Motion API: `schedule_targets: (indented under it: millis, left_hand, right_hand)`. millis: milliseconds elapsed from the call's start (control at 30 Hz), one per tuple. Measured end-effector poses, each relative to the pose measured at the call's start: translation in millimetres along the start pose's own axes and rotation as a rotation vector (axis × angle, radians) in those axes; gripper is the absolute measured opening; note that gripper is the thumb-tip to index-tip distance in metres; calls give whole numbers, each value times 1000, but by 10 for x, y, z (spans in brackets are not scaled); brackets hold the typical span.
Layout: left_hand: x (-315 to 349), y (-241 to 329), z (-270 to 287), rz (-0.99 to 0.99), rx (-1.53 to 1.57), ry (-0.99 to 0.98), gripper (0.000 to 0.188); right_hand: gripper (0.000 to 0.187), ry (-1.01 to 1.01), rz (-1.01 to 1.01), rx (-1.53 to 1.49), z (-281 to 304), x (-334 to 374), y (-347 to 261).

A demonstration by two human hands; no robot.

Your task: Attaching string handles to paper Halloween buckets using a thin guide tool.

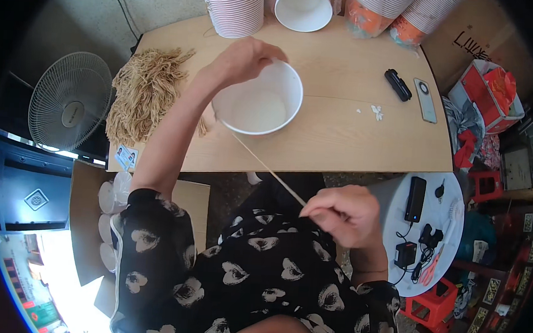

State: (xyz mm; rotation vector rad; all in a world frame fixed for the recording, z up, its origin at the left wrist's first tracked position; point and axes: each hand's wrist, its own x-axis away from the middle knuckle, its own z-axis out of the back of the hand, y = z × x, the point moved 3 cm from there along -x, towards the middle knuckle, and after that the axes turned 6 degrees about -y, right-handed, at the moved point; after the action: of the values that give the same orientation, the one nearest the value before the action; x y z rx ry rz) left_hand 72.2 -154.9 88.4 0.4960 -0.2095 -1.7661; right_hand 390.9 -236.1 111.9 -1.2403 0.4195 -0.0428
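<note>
A white paper bucket (290, 89) stands tilted on the table, its open mouth facing me. My left hand (248, 60) is closed on the bucket's far rim. From the bucket's near left edge a thin beige cord (266, 166) stretches down to the right. My right hand (345, 216) pinches the cord's other end, in front of the table edge. The cord looks taut; where it joins the bucket is too small to make out. Left of the bucket lies a heap of beige cords (147, 91).
Stacks of paper buckets (234, 8) line the table's back. A black device (398, 85), a phone (425, 100) and small white pieces (377, 112) lie at right. A fan (71, 102) is left. A round white stool (391, 200) holds chargers and scissors (431, 268); a cardboard box (86, 217) holds buckets.
</note>
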Motion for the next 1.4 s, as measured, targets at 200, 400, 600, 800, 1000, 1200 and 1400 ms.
schedule_targets:
  millis: [200,400,600,800,1000,1200,1400]
  left_hand:
    - [327,-117,266,185,134,189,42]
    - [627,-157,225,441,128,-31,46]
    - [400,-118,148,305,95,24,35]
    - [296,-40,150,260,33,-23,32]
    - [119,-305,173,64,-134,-56,28]
    - [139,-189,336,149,17,67,31]
    - [993,-5,317,357,-179,393,51]
  right_hand:
    - [7,-30,109,-36,-147,-204,154]
    - [7,-18,139,-96,-147,-386,204]
    - [15,60,270,-43,19,-243,24]
    - [14,338,184,-124,146,-114,125]
    - [22,538,114,-360,255,-119,377]
    - [19,363,-65,-309,10,-326,401]
    - [20,357,42,-257,-71,-337,420]
